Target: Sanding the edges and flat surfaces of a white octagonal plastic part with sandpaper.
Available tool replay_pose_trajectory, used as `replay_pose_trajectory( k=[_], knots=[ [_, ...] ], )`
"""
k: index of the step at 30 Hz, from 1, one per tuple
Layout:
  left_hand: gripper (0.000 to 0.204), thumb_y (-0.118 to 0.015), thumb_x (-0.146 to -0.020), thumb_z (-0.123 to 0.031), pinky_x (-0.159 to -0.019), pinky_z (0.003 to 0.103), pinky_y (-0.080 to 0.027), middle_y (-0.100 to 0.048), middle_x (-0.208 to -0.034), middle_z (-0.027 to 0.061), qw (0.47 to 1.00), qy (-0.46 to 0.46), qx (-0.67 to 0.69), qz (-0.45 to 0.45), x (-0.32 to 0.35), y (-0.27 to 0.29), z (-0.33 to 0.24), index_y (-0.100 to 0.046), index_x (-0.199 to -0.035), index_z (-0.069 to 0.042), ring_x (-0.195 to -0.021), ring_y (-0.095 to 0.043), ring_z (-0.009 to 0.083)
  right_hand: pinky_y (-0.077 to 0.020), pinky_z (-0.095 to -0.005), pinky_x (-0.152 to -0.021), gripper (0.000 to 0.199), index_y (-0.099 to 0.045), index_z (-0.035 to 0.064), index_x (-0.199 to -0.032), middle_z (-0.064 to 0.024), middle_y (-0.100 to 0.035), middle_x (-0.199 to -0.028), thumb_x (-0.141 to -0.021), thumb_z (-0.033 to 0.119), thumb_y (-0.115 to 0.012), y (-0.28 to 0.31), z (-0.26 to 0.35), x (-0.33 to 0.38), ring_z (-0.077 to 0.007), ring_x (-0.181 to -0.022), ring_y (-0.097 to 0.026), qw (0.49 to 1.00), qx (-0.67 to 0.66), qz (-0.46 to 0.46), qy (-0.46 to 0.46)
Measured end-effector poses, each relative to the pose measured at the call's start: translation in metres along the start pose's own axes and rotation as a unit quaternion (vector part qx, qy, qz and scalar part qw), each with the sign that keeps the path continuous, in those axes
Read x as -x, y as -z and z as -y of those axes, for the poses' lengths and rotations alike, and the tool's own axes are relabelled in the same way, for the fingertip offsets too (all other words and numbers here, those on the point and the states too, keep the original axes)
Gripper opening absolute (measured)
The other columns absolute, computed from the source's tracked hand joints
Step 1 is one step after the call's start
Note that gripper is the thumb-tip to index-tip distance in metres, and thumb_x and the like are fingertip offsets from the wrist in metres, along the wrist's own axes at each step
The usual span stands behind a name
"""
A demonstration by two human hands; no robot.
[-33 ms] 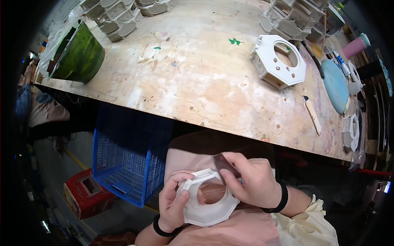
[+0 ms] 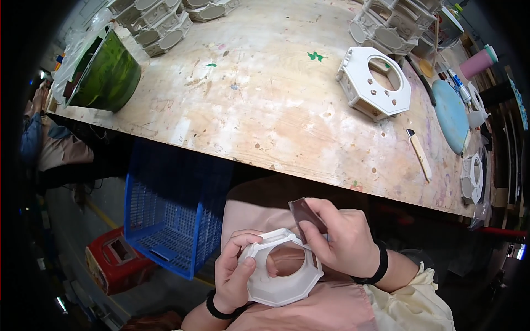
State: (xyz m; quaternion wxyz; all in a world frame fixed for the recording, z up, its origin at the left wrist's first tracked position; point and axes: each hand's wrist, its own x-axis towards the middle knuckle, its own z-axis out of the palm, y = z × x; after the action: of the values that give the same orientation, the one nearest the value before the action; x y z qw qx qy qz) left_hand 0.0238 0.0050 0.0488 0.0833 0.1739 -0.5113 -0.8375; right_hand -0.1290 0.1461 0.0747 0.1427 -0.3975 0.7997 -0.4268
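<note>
Over my lap, a white octagonal frame (image 2: 284,295) with a round hole is tilted up. My left hand (image 2: 234,267) is closed round its left side, thumb on the front face and fingers over the upper edge. A folded piece of dark brown sandpaper (image 2: 305,214) is pinched between the thumb and fingers of my right hand (image 2: 346,240). The sandpaper's lower end is at the frame's upper right edge; whether it touches there I cannot tell.
On the wooden table (image 2: 265,110) stand a green bucket (image 2: 113,71), another octagonal frame (image 2: 359,83), a knife (image 2: 420,157), a light blue disc (image 2: 450,116) and stacked grey frames (image 2: 160,33). A blue crate (image 2: 193,237) and a red stool-like box (image 2: 113,259) sit below at left. Another person (image 2: 61,143) is far left.
My right hand has shifted slightly, and the sandpaper has turned more upright, showing more of its face. The frame has tipped a little in my left hand.
</note>
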Motion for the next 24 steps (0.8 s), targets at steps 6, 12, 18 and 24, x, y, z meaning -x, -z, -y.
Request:
replay_pose_trajectory(
  k=[6,12,18,24],
  knots=[
    [0.033,-0.045,-0.089,-0.020,-0.059,0.031,-0.049,-0.048,-0.113,0.0204,0.999,0.026,-0.002,-0.039,-0.002,-0.002,-0.002,-0.043,-0.111,0.004,-0.065,-0.059,0.0240,-0.0456,-0.0306,-0.045,0.028,-0.056,-0.0012,-0.104,-0.0128,-0.060,-0.063,-0.078,0.007,-0.063,0.008,0.002,0.003,-0.0249,-0.051,-0.060,0.998,-0.053,0.029,-0.008],
    [0.029,-0.045,-0.089,-0.011,-0.067,0.030,-0.049,-0.046,-0.115,0.0174,0.999,0.032,-0.011,-0.004,0.002,-0.002,-0.001,-0.044,-0.113,0.006,-0.072,-0.060,0.0199,-0.0498,-0.0323,-0.052,0.026,-0.055,-0.0012,-0.103,-0.0140,-0.063,-0.074,-0.078,0.004,-0.062,0.003,0.007,0.004,-0.0278,-0.061,-0.064,0.997,-0.056,0.044,0.012],
    [0.035,-0.045,-0.089,-0.022,-0.058,0.030,-0.050,-0.048,-0.112,0.0203,0.999,-0.008,-0.016,-0.038,-0.002,-0.003,0.000,-0.043,-0.111,0.005,-0.066,-0.059,0.0240,-0.0496,-0.0328,-0.050,0.025,-0.056,-0.0003,-0.102,-0.0125,-0.064,-0.072,-0.079,0.005,-0.062,0.002,0.008,-0.001,-0.0274,-0.058,-0.063,0.997,-0.044,0.032,0.060],
    [0.031,-0.045,-0.090,-0.014,-0.066,0.031,-0.050,-0.044,-0.117,0.0190,0.998,0.023,0.055,-0.020,0.001,0.003,-0.001,-0.042,-0.114,0.005,-0.072,-0.060,0.0202,-0.0483,-0.0308,-0.049,0.028,-0.056,-0.0017,-0.105,-0.0150,-0.064,-0.073,-0.079,0.006,-0.062,0.007,0.005,0.002,-0.0258,-0.058,-0.064,0.996,-0.066,0.028,-0.048]
  ],
)
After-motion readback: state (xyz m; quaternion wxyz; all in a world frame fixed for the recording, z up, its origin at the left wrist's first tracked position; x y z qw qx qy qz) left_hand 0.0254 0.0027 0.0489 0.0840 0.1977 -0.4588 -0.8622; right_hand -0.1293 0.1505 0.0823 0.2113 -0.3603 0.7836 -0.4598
